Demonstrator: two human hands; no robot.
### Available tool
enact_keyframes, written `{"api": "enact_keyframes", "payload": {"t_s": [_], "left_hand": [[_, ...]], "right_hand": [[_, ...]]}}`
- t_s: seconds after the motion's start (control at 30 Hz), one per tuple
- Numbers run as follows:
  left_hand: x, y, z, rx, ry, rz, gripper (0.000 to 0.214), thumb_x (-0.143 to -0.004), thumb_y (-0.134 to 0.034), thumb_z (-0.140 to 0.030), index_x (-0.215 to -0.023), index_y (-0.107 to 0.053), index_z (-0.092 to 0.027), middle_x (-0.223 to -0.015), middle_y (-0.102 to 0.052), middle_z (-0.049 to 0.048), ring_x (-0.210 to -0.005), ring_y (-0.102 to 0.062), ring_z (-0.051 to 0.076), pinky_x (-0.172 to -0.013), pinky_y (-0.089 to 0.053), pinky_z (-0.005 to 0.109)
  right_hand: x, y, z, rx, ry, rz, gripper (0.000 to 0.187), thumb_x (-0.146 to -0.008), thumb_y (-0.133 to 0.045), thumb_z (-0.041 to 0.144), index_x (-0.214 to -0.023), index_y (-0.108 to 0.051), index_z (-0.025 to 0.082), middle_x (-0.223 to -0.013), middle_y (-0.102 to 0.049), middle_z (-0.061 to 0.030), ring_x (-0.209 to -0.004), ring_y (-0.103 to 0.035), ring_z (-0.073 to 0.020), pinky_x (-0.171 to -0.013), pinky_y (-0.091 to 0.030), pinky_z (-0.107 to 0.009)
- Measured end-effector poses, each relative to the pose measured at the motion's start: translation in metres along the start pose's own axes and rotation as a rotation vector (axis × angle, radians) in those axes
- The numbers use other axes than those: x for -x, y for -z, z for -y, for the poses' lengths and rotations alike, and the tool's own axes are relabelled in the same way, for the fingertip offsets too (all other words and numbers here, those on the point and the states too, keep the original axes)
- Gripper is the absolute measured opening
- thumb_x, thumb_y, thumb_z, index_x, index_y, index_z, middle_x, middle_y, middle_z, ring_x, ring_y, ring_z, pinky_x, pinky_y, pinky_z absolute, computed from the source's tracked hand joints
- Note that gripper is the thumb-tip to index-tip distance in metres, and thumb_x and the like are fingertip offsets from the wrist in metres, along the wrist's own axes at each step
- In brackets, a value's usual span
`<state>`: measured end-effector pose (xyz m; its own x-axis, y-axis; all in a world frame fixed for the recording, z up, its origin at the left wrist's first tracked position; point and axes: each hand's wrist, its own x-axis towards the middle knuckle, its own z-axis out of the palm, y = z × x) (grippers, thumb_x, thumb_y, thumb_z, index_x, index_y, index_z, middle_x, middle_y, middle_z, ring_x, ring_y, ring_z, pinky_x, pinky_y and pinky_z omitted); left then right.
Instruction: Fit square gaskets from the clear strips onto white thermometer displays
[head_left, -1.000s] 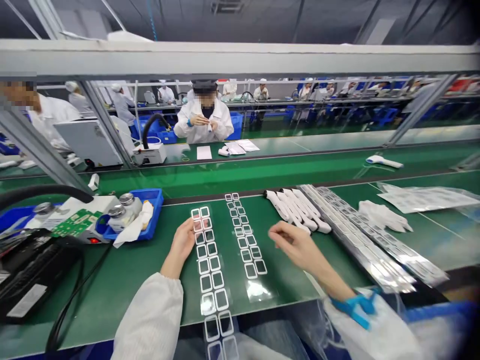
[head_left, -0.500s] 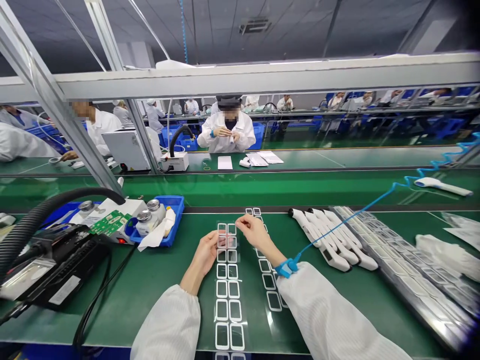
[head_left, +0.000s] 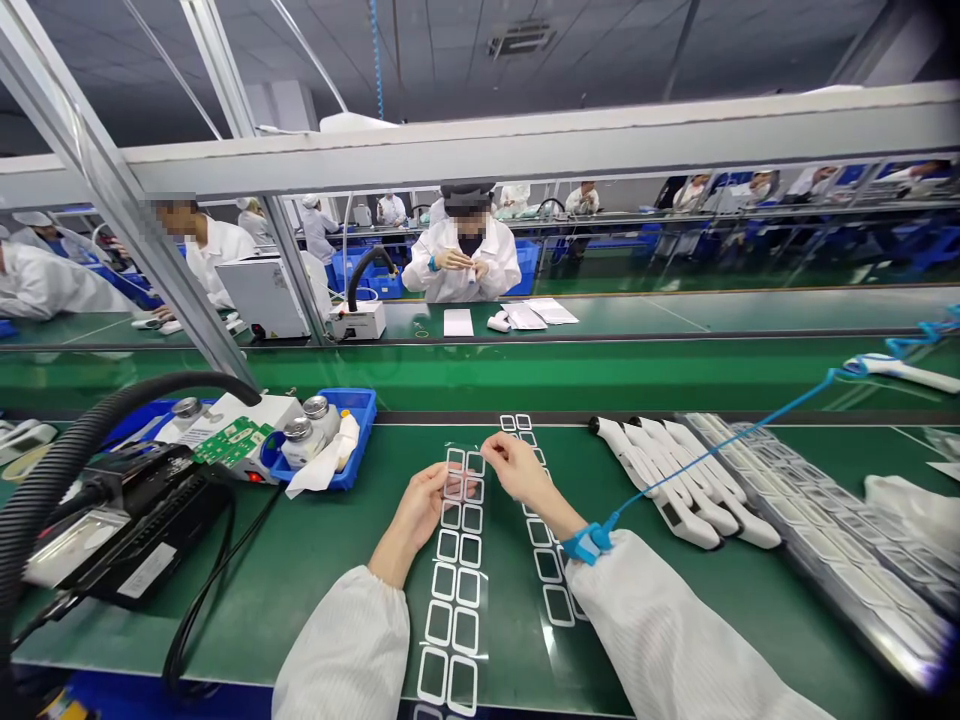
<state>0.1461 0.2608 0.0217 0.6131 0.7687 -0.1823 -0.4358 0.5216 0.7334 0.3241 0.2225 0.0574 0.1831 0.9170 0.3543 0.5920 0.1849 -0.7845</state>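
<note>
A long clear film strip (head_left: 454, 610) printed with paired white-outlined rectangular frames runs up the green bench toward me. My left hand (head_left: 418, 508) grips its left edge near the upper end. My right hand (head_left: 517, 470) pinches the strip's top corner, fingertips on the film. A second, similar strip (head_left: 544, 545) lies just right of it, its middle hidden beneath my right hand. A blue wrist strap (head_left: 589, 543) circles my right wrist, and its cord crosses white-handled tools (head_left: 675, 483).
A blue tray (head_left: 361, 402) holds metal-lidded bottles and tissue at left, beside a green circuit board (head_left: 232, 443) and a black machine (head_left: 127, 520) with a ribbed hose. A long tray of film sheets (head_left: 817, 520) lies right. A co-worker (head_left: 461, 262) sits across the conveyor.
My right hand has moved left from beside the second strip onto the first strip's top. Both hands now hold that strip. The view has turned and tilted upward, shifting the bench.
</note>
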Motion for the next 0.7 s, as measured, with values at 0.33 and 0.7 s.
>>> {"api": "enact_keyframes", "payload": {"t_s": [0.33, 0.7], "left_hand": [[-0.004, 0.004, -0.006, -0.02, 0.007, -0.147, 0.009, -0.086, -0.065, -0.017, -0.091, -0.069, -0.009, -0.098, -0.073, 0.0175, -0.086, -0.072, 0.024, -0.081, -0.059, 0.034], [-0.03, -0.007, 0.001, -0.168, -0.08, -0.251, 0.013, -0.09, -0.056, -0.013, -0.091, -0.068, -0.009, -0.096, -0.074, 0.0179, -0.083, -0.072, 0.022, -0.078, -0.058, 0.031]], "right_hand": [[0.049, 0.03, 0.028, 0.047, 0.153, -0.074, 0.021, -0.097, -0.037, 0.023, -0.077, -0.044, 0.023, -0.078, -0.05, -0.0018, -0.07, -0.048, -0.0181, -0.067, -0.038, -0.031], [0.158, 0.13, -0.033, 0.073, -0.252, -0.506, 0.022, -0.092, -0.049, 0.04, -0.084, -0.054, 0.02, -0.07, -0.05, 0.0008, -0.059, -0.046, -0.015, -0.056, -0.04, -0.027]]}}
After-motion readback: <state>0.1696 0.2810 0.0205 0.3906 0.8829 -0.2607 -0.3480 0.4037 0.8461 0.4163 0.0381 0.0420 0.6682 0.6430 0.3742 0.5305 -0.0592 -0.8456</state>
